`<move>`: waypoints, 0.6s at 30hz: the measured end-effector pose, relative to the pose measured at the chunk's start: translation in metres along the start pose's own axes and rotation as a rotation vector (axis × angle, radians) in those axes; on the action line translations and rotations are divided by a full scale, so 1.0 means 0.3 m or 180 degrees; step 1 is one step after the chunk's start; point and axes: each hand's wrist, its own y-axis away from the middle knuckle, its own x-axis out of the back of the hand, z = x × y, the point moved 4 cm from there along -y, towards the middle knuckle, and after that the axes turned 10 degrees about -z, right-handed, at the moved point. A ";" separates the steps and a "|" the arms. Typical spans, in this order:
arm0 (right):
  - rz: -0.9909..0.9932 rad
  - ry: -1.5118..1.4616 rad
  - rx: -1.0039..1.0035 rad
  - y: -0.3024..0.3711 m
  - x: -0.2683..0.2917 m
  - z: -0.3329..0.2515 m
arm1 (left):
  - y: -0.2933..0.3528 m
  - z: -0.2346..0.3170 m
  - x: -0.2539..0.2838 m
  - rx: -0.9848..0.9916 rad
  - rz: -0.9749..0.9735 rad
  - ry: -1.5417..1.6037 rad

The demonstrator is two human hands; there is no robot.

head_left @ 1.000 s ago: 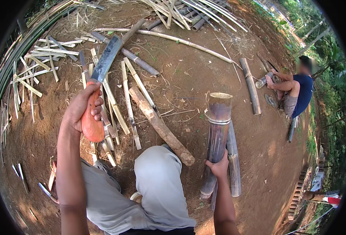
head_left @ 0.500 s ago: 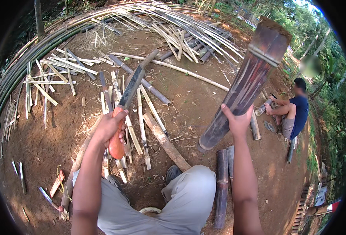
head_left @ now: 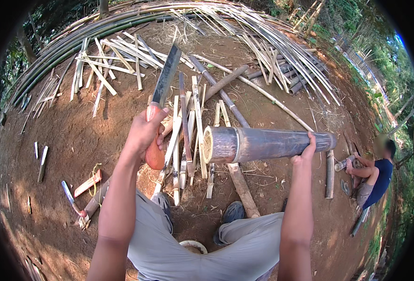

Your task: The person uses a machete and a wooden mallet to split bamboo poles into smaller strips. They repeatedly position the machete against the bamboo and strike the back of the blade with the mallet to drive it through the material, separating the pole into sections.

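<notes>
My left hand (head_left: 146,129) is closed round the orange-red wooden handle of a machete (head_left: 167,77), whose broad dark blade points up and away. In my right hand (head_left: 304,152) lies a thick, dark bamboo section (head_left: 272,143), gripped near its right end. The bamboo is held roughly level in front of my knees, with its pale cut end facing left, toward the machete handle. Blade and bamboo are apart. Below and behind them, several split bamboo strips (head_left: 200,126) lie on the ground.
A second knife (head_left: 70,195) and an orange-red sheath (head_left: 88,183) lie at the left. A long pole (head_left: 258,86) crosses the ground ahead, before piles of slats (head_left: 263,28). Another person (head_left: 376,175) sits at the right, handling a bamboo piece.
My right hand has swung the bamboo section from steeply upright to nearly level, its cut end now to the left. The machete stays in my left hand. My view has turned left.
</notes>
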 end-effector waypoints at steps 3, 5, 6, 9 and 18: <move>0.0130 -0.0247 -0.0738 0.022 -0.047 0.125 | 0.031 -0.006 0.066 -0.0049 0.0041 0.0145; 0.0533 -0.0263 -0.1086 0.092 -0.166 0.201 | 0.052 0.004 0.089 -0.0045 0.0050 0.0235; 0.0369 -0.0377 -0.1111 0.076 -0.171 0.219 | 0.056 0.007 0.081 -0.0017 0.0003 0.0311; 0.0047 -0.0667 -0.1126 0.034 -0.140 0.284 | 0.048 0.010 0.048 0.0019 -0.0103 0.0326; 0.0169 -0.1362 -0.1168 0.179 -0.314 0.424 | 0.069 0.042 -0.048 -0.0090 -0.0191 0.0338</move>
